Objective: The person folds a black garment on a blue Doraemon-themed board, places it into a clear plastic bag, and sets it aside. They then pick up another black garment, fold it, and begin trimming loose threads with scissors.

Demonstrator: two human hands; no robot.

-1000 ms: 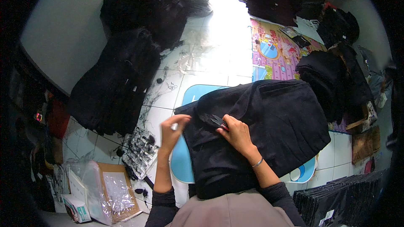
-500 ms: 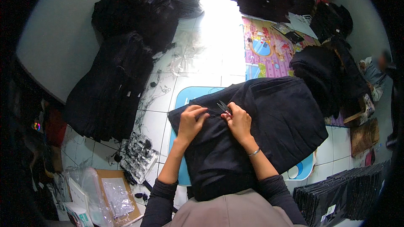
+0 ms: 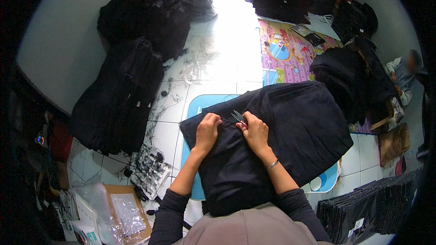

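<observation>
Right grip (image 3: 255, 132) clasps one pair of snips (image 3: 240, 119), two blades (image 3: 236, 116) apart — left grip (image 3: 208, 130) pinches black cloth (image 3: 309, 129).

The blue tabletop (image 3: 213, 101) bears black cloth (image 3: 304, 127). On the white tiled floor (image 3: 364, 156) lie dark thread scraps (image 3: 164, 93) and a patterned mat (image 3: 296, 63).

Two hands (image 3: 208, 132) (image 3: 255, 134), one pair of snips (image 3: 239, 118)
One blue surface (image 3: 209, 100) is showing; one patterned mat (image 3: 290, 54) is lying at two o'clock.
</observation>
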